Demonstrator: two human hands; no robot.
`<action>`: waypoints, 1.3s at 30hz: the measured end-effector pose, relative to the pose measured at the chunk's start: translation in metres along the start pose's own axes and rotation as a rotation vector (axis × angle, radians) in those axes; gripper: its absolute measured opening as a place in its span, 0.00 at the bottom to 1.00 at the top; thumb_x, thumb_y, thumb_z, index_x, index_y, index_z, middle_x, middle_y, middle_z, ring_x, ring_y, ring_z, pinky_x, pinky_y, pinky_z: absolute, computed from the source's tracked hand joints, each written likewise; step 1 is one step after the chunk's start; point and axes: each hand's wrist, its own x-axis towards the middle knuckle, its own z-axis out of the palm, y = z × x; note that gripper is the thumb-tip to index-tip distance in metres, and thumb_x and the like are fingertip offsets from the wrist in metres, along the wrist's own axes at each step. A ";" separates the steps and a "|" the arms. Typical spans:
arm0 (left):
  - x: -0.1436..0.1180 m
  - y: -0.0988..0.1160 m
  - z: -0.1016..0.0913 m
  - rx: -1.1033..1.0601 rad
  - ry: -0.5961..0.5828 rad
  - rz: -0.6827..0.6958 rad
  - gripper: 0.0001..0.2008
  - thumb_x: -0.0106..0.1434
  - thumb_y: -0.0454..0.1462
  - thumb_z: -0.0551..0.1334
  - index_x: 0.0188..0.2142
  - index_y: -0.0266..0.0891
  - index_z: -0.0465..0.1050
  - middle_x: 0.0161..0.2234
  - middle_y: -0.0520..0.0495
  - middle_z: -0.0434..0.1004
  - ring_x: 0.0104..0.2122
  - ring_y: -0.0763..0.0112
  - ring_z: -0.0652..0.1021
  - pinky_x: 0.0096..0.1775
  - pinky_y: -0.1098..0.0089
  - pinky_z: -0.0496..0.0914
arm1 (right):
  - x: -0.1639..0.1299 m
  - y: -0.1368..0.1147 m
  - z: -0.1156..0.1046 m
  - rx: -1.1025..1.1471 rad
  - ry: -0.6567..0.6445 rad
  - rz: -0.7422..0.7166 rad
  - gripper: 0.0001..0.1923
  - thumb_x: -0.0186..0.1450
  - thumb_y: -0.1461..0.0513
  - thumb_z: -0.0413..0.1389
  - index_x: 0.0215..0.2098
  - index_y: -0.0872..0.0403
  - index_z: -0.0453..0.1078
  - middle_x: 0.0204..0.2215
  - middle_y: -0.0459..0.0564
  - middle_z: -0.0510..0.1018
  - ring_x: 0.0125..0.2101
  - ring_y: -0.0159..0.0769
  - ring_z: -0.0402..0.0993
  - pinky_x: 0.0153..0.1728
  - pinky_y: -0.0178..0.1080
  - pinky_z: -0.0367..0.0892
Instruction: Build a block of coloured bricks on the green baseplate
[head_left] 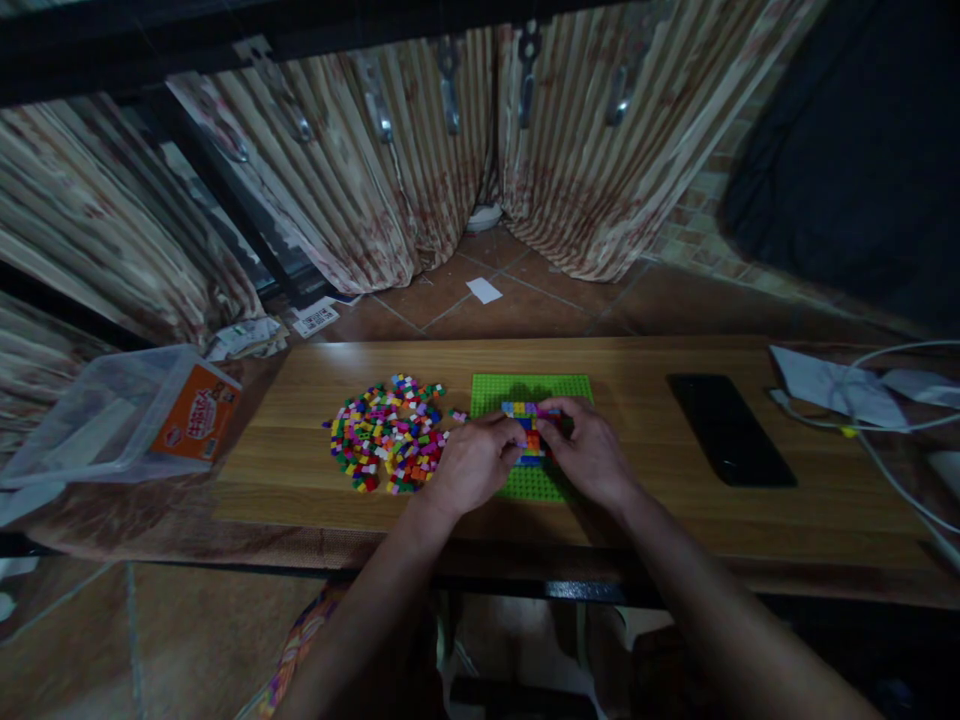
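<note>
A green studded baseplate [577,385] lies on the wooden board. Over its middle is a small multicoloured structure of toy bricks [530,438], in blue, yellow, orange and purple. My left hand [476,462] is closed at the structure's left side, thumb and fingers pressed against it. From the right, my right hand [589,450] grips its upper right edge, near a purple piece. My fingers hide parts of the structure, and whether it is fixed to the baseplate cannot be made out. Just left of my left hand spreads a pile of loose bricks [386,435] in many colours.
A black phone or tablet [729,430] lies on the wooden board [630,400] to the right. White cables [885,435] and papers [832,385] are beyond it. At the far left stands a clear plastic box [112,415] with an orange label. Striped curtains [420,170] hang behind.
</note>
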 end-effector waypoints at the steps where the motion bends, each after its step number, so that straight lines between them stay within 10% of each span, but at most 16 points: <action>1: 0.000 0.000 0.001 0.012 0.008 -0.005 0.04 0.62 0.32 0.59 0.33 0.41 0.72 0.35 0.51 0.76 0.35 0.71 0.76 0.39 0.71 0.67 | 0.000 0.000 0.000 0.000 0.002 -0.003 0.12 0.62 0.58 0.52 0.41 0.52 0.72 0.40 0.52 0.75 0.39 0.41 0.72 0.43 0.45 0.67; 39: 0.001 0.010 0.010 -0.049 0.093 -0.294 0.12 0.58 0.30 0.58 0.41 0.41 0.72 0.33 0.50 0.80 0.32 0.70 0.79 0.36 0.71 0.72 | -0.011 0.002 0.012 0.080 0.003 0.008 0.23 0.57 0.57 0.57 0.51 0.53 0.66 0.47 0.56 0.71 0.49 0.46 0.68 0.53 0.52 0.63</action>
